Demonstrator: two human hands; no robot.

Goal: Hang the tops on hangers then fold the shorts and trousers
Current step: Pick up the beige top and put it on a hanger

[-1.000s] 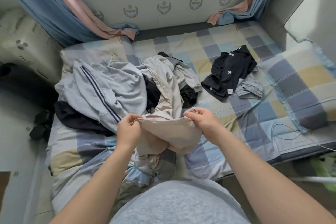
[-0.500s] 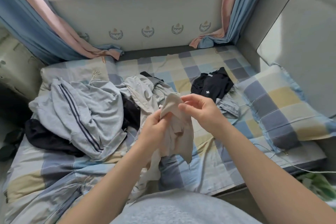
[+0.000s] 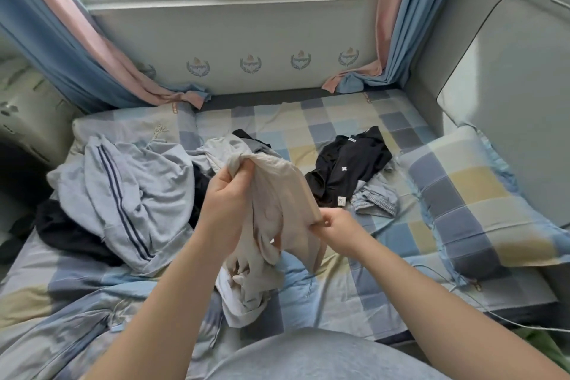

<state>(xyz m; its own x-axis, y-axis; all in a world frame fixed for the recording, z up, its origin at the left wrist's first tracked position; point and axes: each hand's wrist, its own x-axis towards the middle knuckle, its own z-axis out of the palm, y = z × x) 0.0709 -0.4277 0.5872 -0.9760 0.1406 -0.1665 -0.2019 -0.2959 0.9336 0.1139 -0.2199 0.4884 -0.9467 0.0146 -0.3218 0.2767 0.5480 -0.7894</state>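
I hold a beige garment (image 3: 279, 210) up over the bed. My left hand (image 3: 226, 194) grips its top edge, bunched in the fist. My right hand (image 3: 334, 230) pinches its right edge lower down. The rest of the cloth hangs down crumpled to the sheet. A light grey garment with dark blue stripes (image 3: 129, 194) lies heaped at the left, over a black garment (image 3: 66, 228). A black top (image 3: 348, 166) with a white cross lies at the right, with a small blue-grey garment (image 3: 374, 199) beside it.
The bed has a checked blue, yellow and grey sheet (image 3: 339, 281). A matching pillow (image 3: 475, 197) lies at the right against a padded headboard (image 3: 509, 86). Blue and pink curtains (image 3: 77, 52) hang on both sides of the window. A thin white cable (image 3: 462, 293) runs along the bed's right front.
I have lifted the beige garment off the pile. My hands came together on it, then my left rose to its top and my right dropped to its side edge. The camera tilted up.
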